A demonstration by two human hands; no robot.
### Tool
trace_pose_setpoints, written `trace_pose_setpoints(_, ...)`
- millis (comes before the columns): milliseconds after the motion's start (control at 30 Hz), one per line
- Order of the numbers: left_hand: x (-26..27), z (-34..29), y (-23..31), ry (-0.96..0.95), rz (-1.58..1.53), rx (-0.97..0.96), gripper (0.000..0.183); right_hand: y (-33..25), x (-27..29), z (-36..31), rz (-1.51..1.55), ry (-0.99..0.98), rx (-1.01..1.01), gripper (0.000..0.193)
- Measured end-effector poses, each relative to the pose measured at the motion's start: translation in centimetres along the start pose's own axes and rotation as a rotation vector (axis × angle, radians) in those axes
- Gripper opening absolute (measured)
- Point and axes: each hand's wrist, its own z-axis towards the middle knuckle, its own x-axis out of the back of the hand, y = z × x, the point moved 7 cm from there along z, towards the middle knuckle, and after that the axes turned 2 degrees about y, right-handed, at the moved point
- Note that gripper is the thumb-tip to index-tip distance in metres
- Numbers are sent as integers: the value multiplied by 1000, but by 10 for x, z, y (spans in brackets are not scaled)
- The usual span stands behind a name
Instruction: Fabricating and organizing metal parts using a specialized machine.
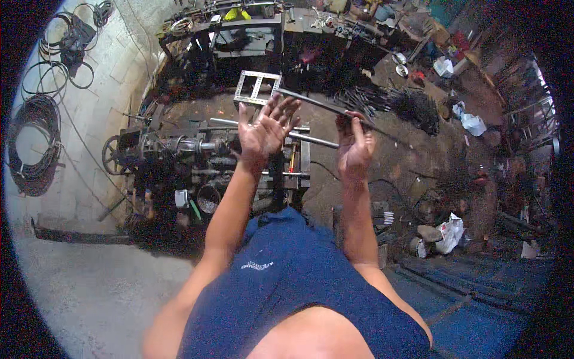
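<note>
My left hand (265, 136) is open, its palm turned up and its fingers spread. Its fingertips come close to the left end of a dark metal rod (317, 103); whether they touch it I cannot tell. My right hand (357, 148) is closed around that rod near its right part, thumb up; the fingers are partly in shadow. Below both hands lies a shiny steel bar (315, 140) across a lathe (185, 145) with a handwheel (112, 155). A perforated metal frame (244, 91) shows just beyond my left hand.
A cluttered workbench (251, 23) runs along the far side. Dark rods (365, 102) lie heaped on the floor at the right. Coiled cables (33, 137) sit at the far left. White plastic bags (451, 233) and scraps lie at the right.
</note>
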Motion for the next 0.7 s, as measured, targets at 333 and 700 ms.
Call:
trace_pose_setpoints(333,118,-47,96,536,1440,-371,30,-1,130,-3,-984,-622,-182,30)
trace_pose_setpoints(700,141,28,47,-93,2796,88,65,169,241,-18,-1552,-696,-287,42)
